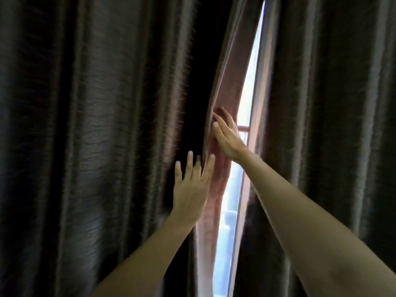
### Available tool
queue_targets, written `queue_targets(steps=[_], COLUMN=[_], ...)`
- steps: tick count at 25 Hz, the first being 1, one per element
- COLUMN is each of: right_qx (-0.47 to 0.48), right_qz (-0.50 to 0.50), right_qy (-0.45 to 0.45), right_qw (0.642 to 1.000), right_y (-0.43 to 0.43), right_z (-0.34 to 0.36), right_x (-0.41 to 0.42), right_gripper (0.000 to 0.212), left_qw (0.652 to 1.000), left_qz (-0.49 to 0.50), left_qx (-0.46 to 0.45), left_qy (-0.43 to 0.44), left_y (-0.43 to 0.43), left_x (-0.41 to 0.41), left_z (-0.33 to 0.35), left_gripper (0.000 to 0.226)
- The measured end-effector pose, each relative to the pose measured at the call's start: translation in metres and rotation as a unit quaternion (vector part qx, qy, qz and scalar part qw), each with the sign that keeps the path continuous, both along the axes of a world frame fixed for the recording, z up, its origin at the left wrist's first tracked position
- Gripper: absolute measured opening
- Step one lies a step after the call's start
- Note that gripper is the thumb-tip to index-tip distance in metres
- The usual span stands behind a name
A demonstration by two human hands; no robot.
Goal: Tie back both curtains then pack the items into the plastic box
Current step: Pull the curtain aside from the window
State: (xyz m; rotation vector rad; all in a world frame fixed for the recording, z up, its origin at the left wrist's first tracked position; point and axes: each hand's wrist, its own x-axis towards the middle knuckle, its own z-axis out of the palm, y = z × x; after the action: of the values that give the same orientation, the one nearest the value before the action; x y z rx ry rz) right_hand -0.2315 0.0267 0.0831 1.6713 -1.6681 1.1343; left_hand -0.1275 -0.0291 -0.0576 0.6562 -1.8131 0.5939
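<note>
dim, soft-focus view; daylight glares through the curtain gap (240, 168).

Curtains (96, 125) cropped, outdoor view (230, 211) blurred

Left curtain (96, 125): dark brown woven cloth with a satin sheen on the folds and a fine horizontal slub texture.
Right curtain (332, 103): the same dark cloth, with a softer sheen.
Reverse of left curtain's edge (231, 88): matt pinkish cloth, faintly fuzzy, with light showing through.
Bar (243, 127) far in the gap: smooth, reddish, material unclear.
</note>
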Motion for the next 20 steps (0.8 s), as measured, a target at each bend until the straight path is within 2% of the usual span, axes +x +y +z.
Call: queue_targets(steps=[2, 4, 6, 8, 10, 13, 17, 20], right_qx=[0.005, -0.001, -0.024, -0.057, -0.09, -0.102, -0.088, -0.096], right_qz=[0.044, 0.096, 0.138, 0.172, 0.202, 0.262, 0.279, 0.278], right_qy=[0.007, 0.018, 0.008, -0.003, -0.013, -0.032, -0.04, -0.05], right_qw=[0.999, 0.995, 0.99, 0.983, 0.975, 0.959, 0.955, 0.954], right_y=[-0.028, -0.063, -0.095, -0.123, -0.146, -0.179, -0.221, -0.248], right_z=[0.007, 0.011, 0.013, 0.015, 0.018, 0.024, 0.027, 0.034], right_x=[0.012, 0.029, 0.049, 0.07, 0.089, 0.121, 0.165, 0.196], right_gripper=[0.046, 0.051, 0.057, 0.063, 0.071, 0.078, 0.082, 0.078], left_qw=[0.996, 0.993, 0.993, 0.991, 0.988, 0.988, 0.981, 0.986], left_qz=[0.076, 0.113, 0.078, -0.01, -0.064, -0.074, -0.084, -0.042], left_qx=[-0.033, -0.011, 0.024, 0.049, 0.051, 0.058, 0.06, 0.014], left_qy=[0.014, 0.038, 0.08, 0.125, 0.129, 0.126, 0.164, 0.162], left_y=[-0.022, -0.043, -0.069, -0.096, -0.118, -0.152, -0.191, -0.215], left_x=[0.023, 0.047, 0.071, 0.094, 0.114, 0.147, 0.189, 0.219], left_z=[0.008, 0.015, 0.019, 0.023, 0.026, 0.025, 0.022, 0.031], left_gripper=[0.046, 0.042, 0.043, 0.049, 0.058, 0.054, 0.05, 0.05])
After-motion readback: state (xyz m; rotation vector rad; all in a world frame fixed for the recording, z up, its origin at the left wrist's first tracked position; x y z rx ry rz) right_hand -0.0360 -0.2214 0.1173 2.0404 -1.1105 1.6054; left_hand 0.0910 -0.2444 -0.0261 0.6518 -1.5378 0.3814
